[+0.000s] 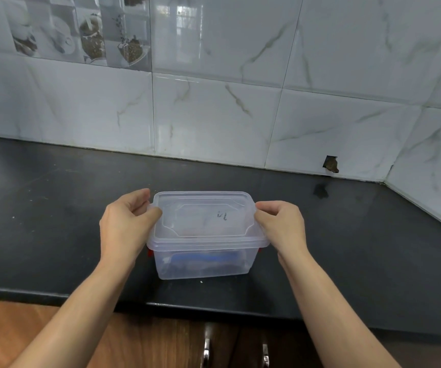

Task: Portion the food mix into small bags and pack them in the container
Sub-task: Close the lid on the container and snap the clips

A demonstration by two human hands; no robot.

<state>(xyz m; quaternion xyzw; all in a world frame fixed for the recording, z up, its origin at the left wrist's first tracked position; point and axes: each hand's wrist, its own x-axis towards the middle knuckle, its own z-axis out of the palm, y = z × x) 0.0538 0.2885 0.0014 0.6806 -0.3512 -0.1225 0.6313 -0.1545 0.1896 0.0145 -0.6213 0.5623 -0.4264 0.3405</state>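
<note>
Between both hands, on black stone countertop (320, 235): clear rectangular plastic container (203, 264) under translucent lid (203, 219). Left hand (126, 221) and right hand (280, 221) pinching lid's side edges. Dark handwritten scribble on lid, unreadable.

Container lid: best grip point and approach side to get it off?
Judging by its shape, take the lid at its two short-end rims, coming in from left and right, where the left hand and right hand grip now. The rim overhangs the container there, above the red latches.
</note>
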